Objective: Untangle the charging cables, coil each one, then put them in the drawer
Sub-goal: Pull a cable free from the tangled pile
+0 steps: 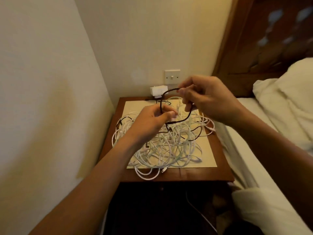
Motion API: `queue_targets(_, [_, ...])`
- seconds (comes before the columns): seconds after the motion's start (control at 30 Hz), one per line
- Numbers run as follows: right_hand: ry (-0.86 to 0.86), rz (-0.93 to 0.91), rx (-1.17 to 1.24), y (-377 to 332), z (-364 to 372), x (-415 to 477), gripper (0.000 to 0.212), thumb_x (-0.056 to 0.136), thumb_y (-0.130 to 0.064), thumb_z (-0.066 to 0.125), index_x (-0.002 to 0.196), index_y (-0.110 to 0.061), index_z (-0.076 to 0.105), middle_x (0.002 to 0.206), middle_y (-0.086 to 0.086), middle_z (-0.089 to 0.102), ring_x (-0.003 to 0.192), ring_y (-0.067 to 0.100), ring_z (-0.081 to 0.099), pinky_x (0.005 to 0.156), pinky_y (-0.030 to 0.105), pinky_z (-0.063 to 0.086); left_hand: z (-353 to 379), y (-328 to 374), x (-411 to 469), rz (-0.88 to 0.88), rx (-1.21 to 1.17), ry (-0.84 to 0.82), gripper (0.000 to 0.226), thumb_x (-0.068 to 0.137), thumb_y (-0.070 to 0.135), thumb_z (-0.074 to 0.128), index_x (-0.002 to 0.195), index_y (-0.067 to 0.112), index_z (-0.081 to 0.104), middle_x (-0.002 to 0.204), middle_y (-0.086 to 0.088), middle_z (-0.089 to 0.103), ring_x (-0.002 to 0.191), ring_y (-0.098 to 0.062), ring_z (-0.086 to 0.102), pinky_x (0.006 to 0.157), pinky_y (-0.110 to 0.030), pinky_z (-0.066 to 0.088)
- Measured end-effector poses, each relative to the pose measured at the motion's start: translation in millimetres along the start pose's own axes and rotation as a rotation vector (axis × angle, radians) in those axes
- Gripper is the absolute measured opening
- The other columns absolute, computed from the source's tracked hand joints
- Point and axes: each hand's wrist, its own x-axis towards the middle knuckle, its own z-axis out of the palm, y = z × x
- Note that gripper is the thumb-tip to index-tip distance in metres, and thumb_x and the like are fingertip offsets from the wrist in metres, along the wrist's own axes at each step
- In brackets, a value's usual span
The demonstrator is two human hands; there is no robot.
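Right hand [208, 99] is up above the nightstand [177, 177], thumb and forefinger pinching the top of a black cable [187, 117], with the lower fingers curled round another stretch of it. Left hand [152, 119] sits a bit lower and nearer the person, fingertips pinching the same cable, so it hangs as a loose loop between the two hands. Both forearms reach in from the bottom of the view, wrists bent slightly, and neither hand touches the pile. Under them is a big messy heap of white cables [166, 146] spread over a cream mat [208, 150] on the wooden top, with more of the black cable threaded through it. Space is tight: the nightstand is jammed between a wall [50, 82] on the left and a bed [254, 133] on the right, with the pillow [288, 85] and headboard [254, 48] close by. Some white loops spill off the mat's front edge onto bare wood, close to the nightstand's front edge, and others bulge past the left side toward the wall. At the back a white plug [157, 90] sits against the rear wall under a wall switch [172, 76]. The nightstand's front is too dark to read.
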Motion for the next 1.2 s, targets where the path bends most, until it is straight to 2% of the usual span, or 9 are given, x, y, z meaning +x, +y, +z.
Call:
queue_targets(0.13, [0.14, -0.074, -0.067, -55.6, -27.1, -16.7, 0.008, 0.102, -0.026, 0.063, 0.105, -0.026, 0.071, 0.081, -0.004, 0.068, 0.064, 0.014, 0.058, 0.059, 0.03, 0.049, -19.2, 47.0, -25.0, 0.044, -0.049, 0.096, 0.013, 0.103, 0.014, 0.058, 0.105, 0.008, 0.07, 0.082, -0.01, 0.074, 0.074, -0.021, 0.07, 0.074, -0.031, 0.057])
queue_targets(0.23, [0.181, -0.117, -0.242, -91.5, -55.0, -31.1, 0.011, 0.103, -0.028, 0.062, 0.109, -0.026, 0.072, 0.086, -0.01, 0.067, 0.073, 0.005, 0.059, 0.064, 0.019, 0.044, -48.3, 81.8, -46.0, 0.098, 0.01, 0.167, 0.011, 0.1, 0.017, 0.065, 0.098, 0.009, 0.071, 0.067, -0.007, 0.064, 0.053, -0.017, 0.055, 0.055, -0.025, 0.048])
queue_targets(0.4, [0.126, -0.004, -0.344, -97.1, -82.4, -58.0, 0.01, 0.102, -0.027, 0.063, 0.11, -0.03, 0.068, 0.098, -0.006, 0.068, 0.091, 0.014, 0.065, 0.072, 0.025, 0.052, -84.5, 99.6, -85.8, 0.126, 0.185, 0.201, 0.014, 0.098, 0.025, 0.068, 0.091, 0.015, 0.076, 0.063, -0.002, 0.061, 0.055, -0.013, 0.049, 0.057, -0.027, 0.04])
queue_targets(0.6, [-0.156, 0.09, -0.139, -123.8, -43.5, -87.1, 0.084, 0.087, -0.022, 0.082, 0.156, -0.021, 0.033, 0.146, 0.004, 0.053, 0.133, 0.02, 0.052, 0.099, 0.033, 0.05, -60.1, 143.3, -109.7, 0.258, 0.309, 0.202, 0.019, 0.097, 0.033, 0.068, 0.095, 0.019, 0.081, 0.055, 0.012, 0.053, 0.049, -0.002, 0.04, 0.049, -0.014, 0.032])
queue_targets(0.67, [-0.173, 0.063, -0.046, -135.0, -20.6, -91.3, 0.068, 0.093, -0.023, 0.075, 0.151, -0.017, 0.04, 0.135, 0.005, 0.064, 0.119, 0.018, 0.064, 0.095, 0.034, 0.055, -52.3, 153.8, -112.9, 0.293, 0.368, 0.207, 0.018, 0.096, 0.034, 0.07, 0.093, 0.019, 0.081, 0.055, 0.013, 0.056, 0.048, 0.0, 0.042, 0.05, -0.015, 0.034])
queue_targets(0.77, [-0.105, 0.023, -0.057, -141.3, -0.8, -97.2, 0.015, 0.104, -0.023, 0.058, 0.115, -0.017, 0.066, 0.095, 0.006, 0.07, 0.084, 0.017, 0.068, 0.082, 0.042, 0.061, -60.4, 156.6, -122.5, 0.278, 0.426, 0.22, 0.015, 0.094, 0.034, 0.073, 0.089, 0.02, 0.078, 0.057, 0.013, 0.058, 0.05, 0.001, 0.046, 0.056, -0.023, 0.037])
queue_targets(0.9, [0.011, -0.004, -0.103, -138.7, -18.1, -99.8, 0.025, 0.109, -0.024, 0.047, 0.099, -0.019, 0.069, 0.085, 0.001, 0.057, 0.069, 0.014, 0.054, 0.058, 0.028, 0.048, -82.8, 146.4, -145.5, 0.219, 0.561, 0.122, 0.021, 0.098, 0.038, 0.066, 0.091, 0.022, 0.078, 0.06, 0.01, 0.062, 0.05, 0.0, 0.05, 0.06, -0.026, 0.041])
queue_targets(1.07, [0.164, 0.005, -0.136, -113.3, -53.4, -103.5, 0.029, 0.109, -0.026, 0.046, 0.098, -0.02, 0.072, 0.083, 0.004, 0.059, 0.071, 0.017, 0.052, 0.06, 0.03, 0.042, -107.1, 136.5, -164.5, 0.161, 0.696, 0.081, 0.017, 0.1, 0.032, 0.065, 0.095, 0.022, 0.078, 0.058, 0.026, 0.061, 0.057, 0.007, 0.054, 0.061, -0.023, 0.037])
queue_targets(1.2, [0.049, 0.033, -0.302, -98.3, -52.9, -111.5, 0.026, 0.109, -0.024, 0.047, 0.096, -0.024, 0.07, 0.085, 0.004, 0.067, 0.076, 0.021, 0.062, 0.064, 0.03, 0.047, -108.5, 139.5, -164.6, 0.184, 0.657, 0.234, 0.032, 0.103, 0.038, 0.058, 0.081, 0.022, 0.075, 0.056, 0.007, 0.061, 0.046, -0.001, 0.05, 0.058, -0.026, 0.04])
